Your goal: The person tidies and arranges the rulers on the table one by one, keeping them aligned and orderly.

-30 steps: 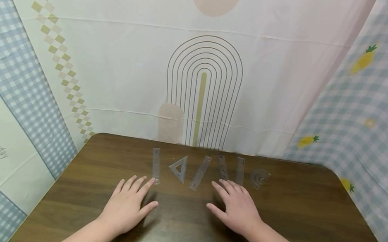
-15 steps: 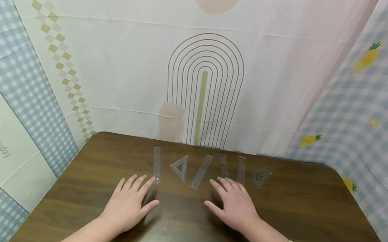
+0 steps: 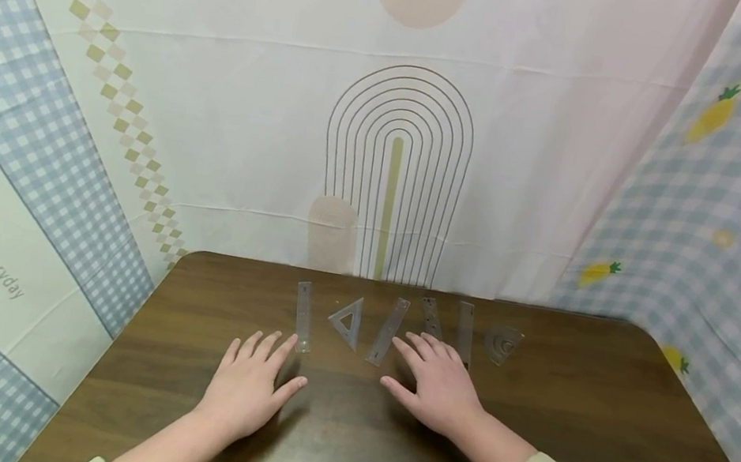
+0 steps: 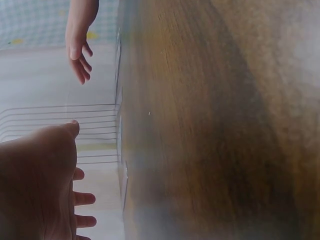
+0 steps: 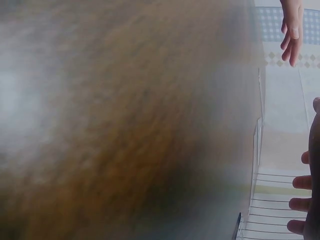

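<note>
Hovering over the counter (image 3: 339, 438), left hand (image 3: 244, 389) and right hand (image 3: 439, 387) had fingers spread. Clear triangle (image 3: 355, 326) lay just beyond.

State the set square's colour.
The set square is see-through, with a pale grey-blue cast; it shows best in the head view.

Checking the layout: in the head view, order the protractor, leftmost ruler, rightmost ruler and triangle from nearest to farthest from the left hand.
From the left hand:
1. Leftmost ruler, just ahead.
2. Triangle, right of that ruler.
3. Rightmost ruler, ahead of the right hand.
4. Protractor, at the row's right end.
</note>
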Available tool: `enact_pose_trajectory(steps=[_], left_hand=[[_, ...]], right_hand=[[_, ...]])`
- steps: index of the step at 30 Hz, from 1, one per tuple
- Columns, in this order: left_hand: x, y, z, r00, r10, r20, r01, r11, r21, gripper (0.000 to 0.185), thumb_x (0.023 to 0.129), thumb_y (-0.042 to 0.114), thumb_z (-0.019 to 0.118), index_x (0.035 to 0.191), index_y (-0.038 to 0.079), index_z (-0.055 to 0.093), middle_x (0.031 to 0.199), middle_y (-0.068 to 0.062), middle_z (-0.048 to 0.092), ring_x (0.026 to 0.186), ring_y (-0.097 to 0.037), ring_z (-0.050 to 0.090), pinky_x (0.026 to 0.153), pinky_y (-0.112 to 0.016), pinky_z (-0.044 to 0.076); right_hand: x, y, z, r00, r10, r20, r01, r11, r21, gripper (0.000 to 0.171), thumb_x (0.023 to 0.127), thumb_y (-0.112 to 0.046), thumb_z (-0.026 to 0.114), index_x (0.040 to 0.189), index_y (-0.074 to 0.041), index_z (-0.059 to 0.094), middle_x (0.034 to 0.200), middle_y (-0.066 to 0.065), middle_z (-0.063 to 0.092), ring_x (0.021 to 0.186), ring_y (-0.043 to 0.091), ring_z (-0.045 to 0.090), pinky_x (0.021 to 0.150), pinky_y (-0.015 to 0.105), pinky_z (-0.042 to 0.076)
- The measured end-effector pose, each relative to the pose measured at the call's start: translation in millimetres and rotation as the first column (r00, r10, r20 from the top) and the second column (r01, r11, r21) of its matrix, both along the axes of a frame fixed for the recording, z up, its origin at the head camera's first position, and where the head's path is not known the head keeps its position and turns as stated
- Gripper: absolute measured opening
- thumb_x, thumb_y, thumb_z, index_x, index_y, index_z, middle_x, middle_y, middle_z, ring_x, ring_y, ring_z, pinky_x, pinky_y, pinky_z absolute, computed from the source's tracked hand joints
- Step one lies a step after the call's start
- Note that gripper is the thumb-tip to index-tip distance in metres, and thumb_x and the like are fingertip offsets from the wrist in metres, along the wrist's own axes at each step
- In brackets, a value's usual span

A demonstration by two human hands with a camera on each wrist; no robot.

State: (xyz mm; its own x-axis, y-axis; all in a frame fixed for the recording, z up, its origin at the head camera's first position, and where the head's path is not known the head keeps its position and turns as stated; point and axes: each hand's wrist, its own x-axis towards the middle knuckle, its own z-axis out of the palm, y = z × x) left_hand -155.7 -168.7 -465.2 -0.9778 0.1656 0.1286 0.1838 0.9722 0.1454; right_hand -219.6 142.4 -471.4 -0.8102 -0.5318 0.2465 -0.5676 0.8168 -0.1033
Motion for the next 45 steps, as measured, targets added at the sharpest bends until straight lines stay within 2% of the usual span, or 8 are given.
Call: enact_pose_trajectory(steps=[4,15,22,28,45], left_hand=[[-2.2,0.7,0.1,1.000,0.008,0.013,-0.008,1.000,0.009,0.071,0.097,0.061,0.048,0.154,0.019,0.039,0.153,-0.014,0.042,0.142,-0.041,0.033,0.113,-0.063,0.020],[-7.1,0.2,-2.4,0.999,0.037,0.040,-0.037,0.999,0.009,0.073,0.097,0.063,0.046,0.155,0.018,0.038,0.153,-0.015,0.040,0.142,-0.042,0.032,0.113,-0.064,0.019],[-8.4,-1.7,-4.7,0.998,0.054,0.039,-0.054,0.999,0.004,0.074,0.097,0.064,0.045,0.154,0.018,0.038,0.153,-0.016,0.041,0.141,-0.043,0.032,0.113,-0.065,0.019],[-10.2,-2.7,-5.9,0.995,0.068,0.066,-0.068,0.998,0.000,0.074,0.097,0.064,0.044,0.155,0.017,0.037,0.153,-0.017,0.040,0.141,-0.044,0.032,0.113,-0.066,0.018],[-28.2,-4.8,-6.0,0.987,0.102,0.123,-0.099,0.995,-0.035,0.075,0.098,0.064,0.043,0.155,0.016,0.037,0.153,-0.018,0.038,0.142,-0.045,0.029,0.113,-0.065,0.017]], right_hand=[[-2.8,-3.3,-0.3,1.000,-0.006,0.008,0.006,1.000,0.004,0.075,0.095,-0.072,0.039,0.149,-0.021,0.048,0.147,0.009,0.049,0.137,0.033,0.041,0.109,0.055,0.033],[-13.6,-9.3,-3.3,1.000,-0.017,0.011,0.017,1.000,0.007,0.073,0.095,-0.070,0.040,0.148,-0.020,0.049,0.146,0.009,0.050,0.136,0.034,0.042,0.109,0.056,0.033],[-19.1,-15.0,-6.2,0.999,-0.028,0.035,0.028,0.999,0.018,0.076,0.095,-0.072,0.036,0.149,-0.020,0.048,0.147,0.009,0.049,0.137,0.033,0.042,0.110,0.056,0.032],[-22.5,-22.3,-6.5,0.998,-0.022,0.052,0.022,1.000,0.014,0.073,0.096,-0.070,0.040,0.149,-0.020,0.048,0.147,0.008,0.049,0.137,0.033,0.042,0.110,0.055,0.032],[-33.8,-38.2,-7.0,0.998,-0.021,0.056,0.020,1.000,0.010,0.065,0.099,-0.062,0.041,0.149,-0.021,0.048,0.148,0.007,0.048,0.137,0.031,0.043,0.109,0.053,0.033]])
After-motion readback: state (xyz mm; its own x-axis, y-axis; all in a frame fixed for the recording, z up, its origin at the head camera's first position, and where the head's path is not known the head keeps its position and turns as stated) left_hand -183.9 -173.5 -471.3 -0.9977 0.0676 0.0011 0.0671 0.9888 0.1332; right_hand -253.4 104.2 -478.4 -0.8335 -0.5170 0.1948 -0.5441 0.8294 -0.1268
